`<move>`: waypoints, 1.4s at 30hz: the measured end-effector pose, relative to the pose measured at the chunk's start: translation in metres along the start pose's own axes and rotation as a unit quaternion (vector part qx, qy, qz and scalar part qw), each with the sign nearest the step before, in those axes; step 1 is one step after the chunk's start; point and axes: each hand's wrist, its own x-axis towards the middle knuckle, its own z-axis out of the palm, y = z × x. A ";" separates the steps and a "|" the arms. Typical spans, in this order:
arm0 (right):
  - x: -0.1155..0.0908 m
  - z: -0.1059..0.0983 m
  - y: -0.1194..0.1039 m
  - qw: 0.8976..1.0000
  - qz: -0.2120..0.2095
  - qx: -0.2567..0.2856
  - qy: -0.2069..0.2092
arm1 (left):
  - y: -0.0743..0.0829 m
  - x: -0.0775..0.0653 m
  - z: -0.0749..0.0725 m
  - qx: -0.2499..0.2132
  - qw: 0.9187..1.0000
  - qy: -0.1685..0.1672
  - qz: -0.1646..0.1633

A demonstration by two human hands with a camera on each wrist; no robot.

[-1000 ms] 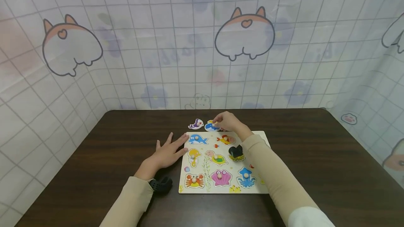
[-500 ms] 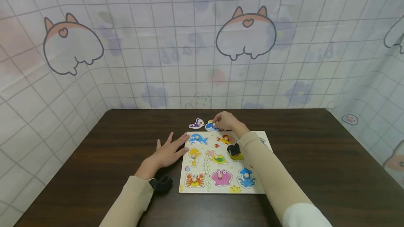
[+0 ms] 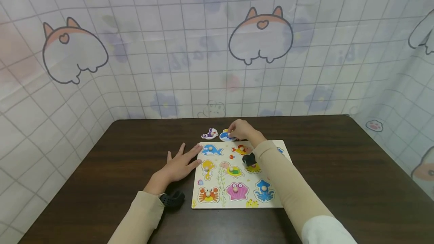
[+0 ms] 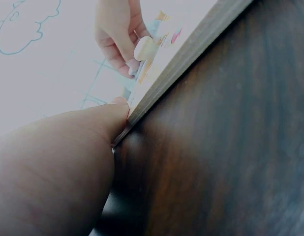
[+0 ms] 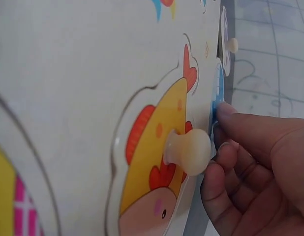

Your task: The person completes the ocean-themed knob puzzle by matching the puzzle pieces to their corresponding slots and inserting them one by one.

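A wooden knob puzzle board [image 3: 217,178] lies on the table, with sea-animal pieces set in it. My right hand [image 3: 241,130] reaches over its far edge and pinches a blue-and-white puzzle piece [image 3: 224,136] with a yellow top. In the right wrist view, thumb and fingers meet at that blue piece [image 5: 218,83]; its knob is hidden. A purple-and-white puzzle piece [image 3: 210,133] lies just left of it. My left hand [image 3: 179,164] rests with fingers spread, fingertips touching the board's left edge. In the left wrist view, the left thumb [image 4: 115,115] lies against the board's side.
In the board sit a blue whale piece [image 3: 211,150], a seahorse [image 3: 208,168], a turtle [image 3: 232,169], a crab [image 3: 208,195], a pink shell [image 3: 237,191] and a blue squid [image 3: 264,191]. The dark wooden table [image 3: 346,176] ends at a patterned curtain [image 3: 190,48].
My right hand stays at the blue piece, while its forearm shifts slightly left. The left hand keeps its place at the board's edge; the head view moves a little.
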 end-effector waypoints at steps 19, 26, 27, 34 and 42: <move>-0.023 -0.027 0.006 0.998 -0.061 0.002 0.035 | -0.002 0.000 -0.002 0.006 1.000 0.003 0.009; -0.035 -0.038 0.004 0.995 -0.085 -0.022 0.054 | -0.004 -0.002 -0.003 0.004 1.000 0.003 0.007; -0.038 -0.039 0.004 0.994 -0.089 -0.026 0.055 | -0.005 -0.001 -0.002 0.004 1.000 0.003 0.007; -0.055 -0.046 0.012 0.993 -0.106 -0.031 0.044 | -0.005 0.001 0.001 0.003 1.000 0.005 0.010; -0.074 -0.053 0.031 0.993 -0.099 -0.031 0.054 | -0.004 0.003 0.002 0.007 1.000 0.005 0.012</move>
